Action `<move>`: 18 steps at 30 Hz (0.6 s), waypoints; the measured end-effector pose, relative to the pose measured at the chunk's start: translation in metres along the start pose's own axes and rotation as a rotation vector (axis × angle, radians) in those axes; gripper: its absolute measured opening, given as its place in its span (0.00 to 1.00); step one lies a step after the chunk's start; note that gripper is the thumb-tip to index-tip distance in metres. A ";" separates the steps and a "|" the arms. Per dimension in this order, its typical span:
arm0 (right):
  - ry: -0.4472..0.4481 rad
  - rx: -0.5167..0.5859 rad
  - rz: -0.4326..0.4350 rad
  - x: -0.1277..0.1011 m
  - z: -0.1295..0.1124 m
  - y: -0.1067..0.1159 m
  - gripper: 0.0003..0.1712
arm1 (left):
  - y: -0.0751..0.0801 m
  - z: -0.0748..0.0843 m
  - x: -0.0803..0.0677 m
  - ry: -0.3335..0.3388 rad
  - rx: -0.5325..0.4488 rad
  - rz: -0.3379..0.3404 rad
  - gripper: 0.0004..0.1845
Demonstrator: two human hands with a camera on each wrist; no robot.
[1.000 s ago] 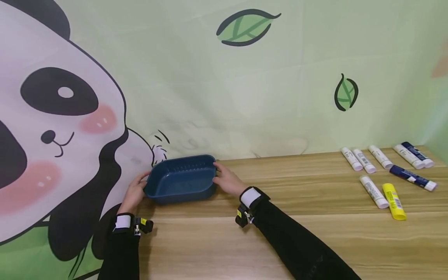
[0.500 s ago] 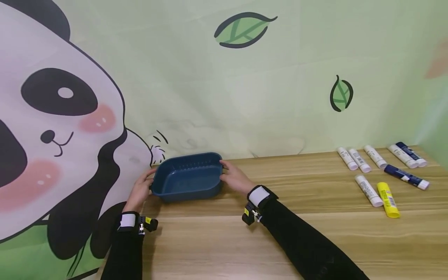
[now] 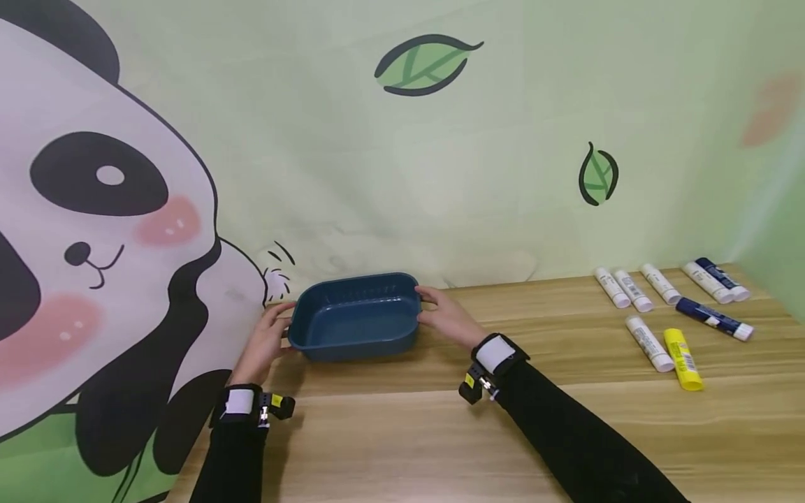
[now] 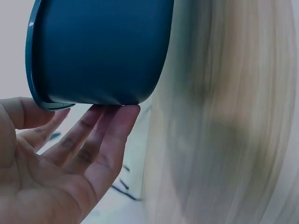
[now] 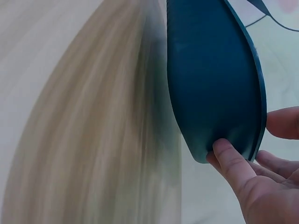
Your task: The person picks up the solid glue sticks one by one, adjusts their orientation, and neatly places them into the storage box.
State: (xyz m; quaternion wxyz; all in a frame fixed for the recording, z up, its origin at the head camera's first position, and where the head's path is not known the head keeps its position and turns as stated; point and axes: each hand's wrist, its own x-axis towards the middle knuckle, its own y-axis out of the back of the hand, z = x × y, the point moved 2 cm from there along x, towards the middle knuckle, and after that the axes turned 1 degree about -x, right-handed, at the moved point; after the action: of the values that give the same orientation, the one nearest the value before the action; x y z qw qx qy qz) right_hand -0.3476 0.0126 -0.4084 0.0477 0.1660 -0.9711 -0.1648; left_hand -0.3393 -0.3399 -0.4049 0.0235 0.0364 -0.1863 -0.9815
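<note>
A dark blue plastic basin [image 3: 358,351] with rounded corners and nothing inside is near the back of the wooden table. My left hand [image 3: 260,347] holds its left end, with the thumb at the rim and the fingers against the end wall [image 4: 103,51]. At the opposite end my right hand [image 3: 449,318] grips the basin in the same way. In the right wrist view, a fingertip [image 5: 223,145] presses low on the blue wall. Whether the basin's base touches the table I cannot tell.
Several glue sticks lie on the right of the table: white ones [image 3: 650,342], dark blue ones [image 3: 713,319] and a yellow one [image 3: 683,360]. Behind the wooden table [image 3: 377,433] hangs a pale green backdrop [image 3: 503,181] printed with a panda [image 3: 126,279] and leaves.
Both hands have carried or slid the basin to the right along the back of the table. The view has turned slightly right; the glue sticks lie as before.
</note>
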 end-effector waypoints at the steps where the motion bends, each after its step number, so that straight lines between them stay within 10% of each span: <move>1: -0.001 -0.008 0.005 -0.002 0.001 0.004 0.39 | -0.004 0.000 0.000 -0.006 -0.002 -0.001 0.27; 18: 0.010 -0.013 0.008 -0.047 0.019 0.066 0.39 | -0.065 0.024 -0.009 -0.031 -0.072 -0.080 0.26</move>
State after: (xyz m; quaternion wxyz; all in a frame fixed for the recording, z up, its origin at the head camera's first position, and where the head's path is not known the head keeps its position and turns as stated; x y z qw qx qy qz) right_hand -0.3264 0.0930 -0.4058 0.0544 0.1627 -0.9704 -0.1702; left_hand -0.3346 -0.2700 -0.4058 -0.0172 0.0278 -0.1495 -0.9882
